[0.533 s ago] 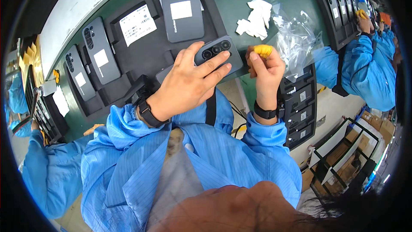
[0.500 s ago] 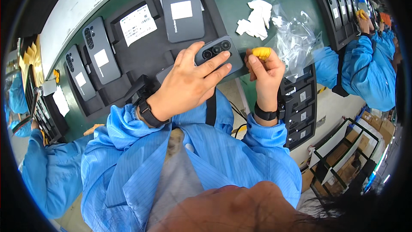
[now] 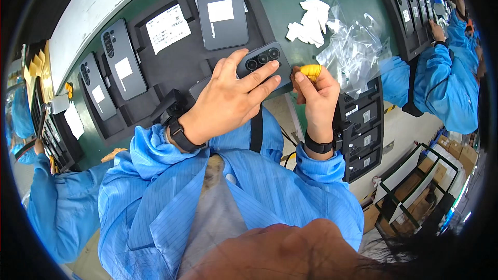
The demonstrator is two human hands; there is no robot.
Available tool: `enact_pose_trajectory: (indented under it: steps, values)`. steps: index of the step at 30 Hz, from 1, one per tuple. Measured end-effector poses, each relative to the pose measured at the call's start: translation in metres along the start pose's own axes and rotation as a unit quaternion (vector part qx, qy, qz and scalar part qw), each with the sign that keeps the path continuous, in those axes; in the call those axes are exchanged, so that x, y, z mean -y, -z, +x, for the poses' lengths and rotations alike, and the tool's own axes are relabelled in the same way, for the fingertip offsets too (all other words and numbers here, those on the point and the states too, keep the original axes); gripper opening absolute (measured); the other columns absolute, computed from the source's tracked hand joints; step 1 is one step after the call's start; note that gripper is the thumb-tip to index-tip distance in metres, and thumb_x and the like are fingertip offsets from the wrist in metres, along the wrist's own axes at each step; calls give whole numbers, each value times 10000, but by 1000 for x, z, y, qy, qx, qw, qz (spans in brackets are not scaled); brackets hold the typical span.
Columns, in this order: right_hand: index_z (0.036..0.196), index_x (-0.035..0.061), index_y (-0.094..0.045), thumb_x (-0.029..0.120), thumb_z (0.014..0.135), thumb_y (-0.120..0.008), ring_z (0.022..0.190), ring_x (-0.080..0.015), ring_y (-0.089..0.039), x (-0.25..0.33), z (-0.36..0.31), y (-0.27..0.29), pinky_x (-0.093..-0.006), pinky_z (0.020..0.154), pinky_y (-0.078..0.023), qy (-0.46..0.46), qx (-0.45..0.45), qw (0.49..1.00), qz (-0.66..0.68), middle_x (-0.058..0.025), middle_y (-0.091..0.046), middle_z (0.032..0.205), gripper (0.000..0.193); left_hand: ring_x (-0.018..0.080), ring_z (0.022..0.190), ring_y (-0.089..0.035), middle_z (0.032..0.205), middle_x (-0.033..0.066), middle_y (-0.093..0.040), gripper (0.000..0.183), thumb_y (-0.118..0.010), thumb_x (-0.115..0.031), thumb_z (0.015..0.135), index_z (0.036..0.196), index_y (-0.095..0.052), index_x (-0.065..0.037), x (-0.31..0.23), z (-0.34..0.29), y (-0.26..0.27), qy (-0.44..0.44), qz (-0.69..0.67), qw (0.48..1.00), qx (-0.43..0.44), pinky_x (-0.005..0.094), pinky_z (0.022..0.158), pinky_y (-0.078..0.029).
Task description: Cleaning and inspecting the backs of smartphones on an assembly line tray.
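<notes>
Dark grey phone [image 3: 264,58]: in the head view it's sitting over the near right edge of the black tray [image 3: 171,67], lens side facing up; can't tell if the tray's taking its weight.
Left hand [image 3: 226,85]: you're spreading it across the phone's back, fingertips reaching beside the lenses; your thumb's hiding, so no clue whether you're gripping or just pressing.
Right hand [image 3: 317,91]: you're curling it right beside the lens end, thumb bending toward the yellow finger cover [image 3: 311,71]; can't tell if you're pinching anything.
Stickered phones: three other phones [image 3: 223,33] are lying on the tray, showing white stickers [image 3: 220,10], so those are looking done to me.
Covered back: your palm's hiding most of this one, so I'm only guessing it's midway.
Lens end: it's pointing right and slightly away from you.
Long axis: it's running slantwise, lower left to upper right.
</notes>
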State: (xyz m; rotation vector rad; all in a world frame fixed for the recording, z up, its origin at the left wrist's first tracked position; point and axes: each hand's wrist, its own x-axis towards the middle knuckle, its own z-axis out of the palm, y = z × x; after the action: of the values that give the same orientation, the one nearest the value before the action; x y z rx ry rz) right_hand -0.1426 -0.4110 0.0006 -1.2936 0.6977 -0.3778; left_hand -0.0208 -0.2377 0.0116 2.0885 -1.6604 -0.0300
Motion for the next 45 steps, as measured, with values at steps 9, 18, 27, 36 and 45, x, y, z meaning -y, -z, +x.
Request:
enact_pose_trajectory:
  steps: [9, 18, 27, 36, 45]
  values:
    - [939, -34, -655, 42, 937, -654, 518, -53, -503, -1, 0, 5, -211, 458, -365, -25, 8, 1000, 6, -27, -637, 726, 76, 462, 1237, -465, 1468, -5, -503, 578, -752, -110, 696, 1264, -656, -169, 3, 1, 0, -2, -1, 1000, -6, 550, 991, -453]
    - [950, -32, -656, 38, 939, -650, 511, -50, -493, 3, -2, 2, -209, 448, -360, -22, 6, 1000, -4, -29, -629, 720, 71, 461, 1240, -464, 1470, -3, -504, 588, -749, -106, 700, 1276, -648, -160, 2, 0, 1, -4, -13, 1000, -9, 556, 990, -453]
    - [946, -31, -654, 42, 939, -651, 512, -49, -494, 5, 0, -3, -208, 451, -362, -36, -11, 999, -15, -23, -624, 716, 73, 472, 1232, -464, 1474, 1, -500, 585, -751, -109, 707, 1280, -646, -161, 5, -3, 3, 2, -26, 1000, 2, 559, 979, -457]
    - [954, -25, -655, 37, 937, -654, 507, -48, -494, 5, 4, 4, -207, 453, -362, -23, 6, 999, -32, -30, -635, 720, 64, 475, 1240, -460, 1485, 3, -487, 597, -755, -116, 704, 1287, -637, -164, 1, 2, 5, -6, -16, 1000, 7, 559, 999, -449]
    - [992, -7, -629, 49, 964, -637, 555, -44, -517, -7, 33, -1, -203, 479, -396, 116, -93, 989, -22, -37, -655, 777, 63, 474, 1238, -463, 1476, 2, -497, 589, -755, -116, 697, 1274, -647, -158, 1, -2, 1, -4, -25, 1000, -7, 557, 983, -463]
